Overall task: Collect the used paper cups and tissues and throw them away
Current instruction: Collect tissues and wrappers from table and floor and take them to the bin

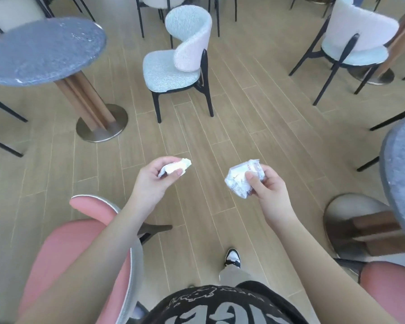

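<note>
My left hand [153, 177] grips a crumpled white tissue [177, 167], fingers and thumb curled round it. My right hand [265, 183] holds a crushed white paper cup [240, 181] with red print near its rim, the thumb pressed on its side. Both hands are held out in front of me above the wooden floor, roughly a hand's width apart. No bin is in view.
A round grey table [45, 47] on a wooden pedestal stands at the left, another grey table [400, 160] at the right edge. Pale upholstered chairs [173, 66] stand ahead; pink chairs [66, 249] flank my body. My shoe [232, 257] is on the floor.
</note>
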